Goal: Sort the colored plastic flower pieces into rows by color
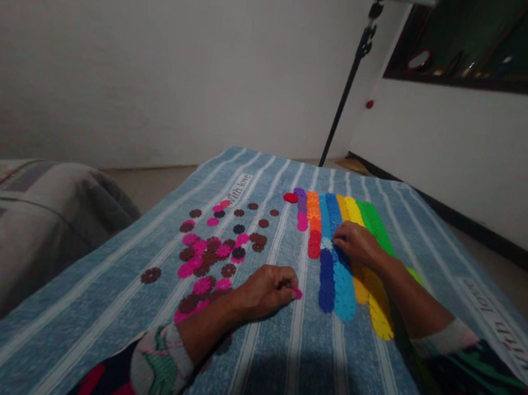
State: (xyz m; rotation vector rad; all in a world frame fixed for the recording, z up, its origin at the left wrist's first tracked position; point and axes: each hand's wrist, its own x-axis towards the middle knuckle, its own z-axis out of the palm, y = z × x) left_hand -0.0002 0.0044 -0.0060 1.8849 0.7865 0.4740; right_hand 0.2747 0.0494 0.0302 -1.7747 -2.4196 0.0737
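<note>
My left hand is closed in a pinch on a pink notched disc, just above the striped cloth. My right hand reaches over the coloured rows, thumb and fingers pressed together beside the blue row; whatever they may hold is hidden. Overlapping discs form the rows: purple, orange, dark blue, light blue, yellow and green. Left of these lies a loose scatter of brown discs and pink discs.
A blue and white striped cloth covers the table. One red disc lies by the purple row. Behind the table rises a black stand. A grey cloth-covered seat is at the left, and a dark window at the upper right.
</note>
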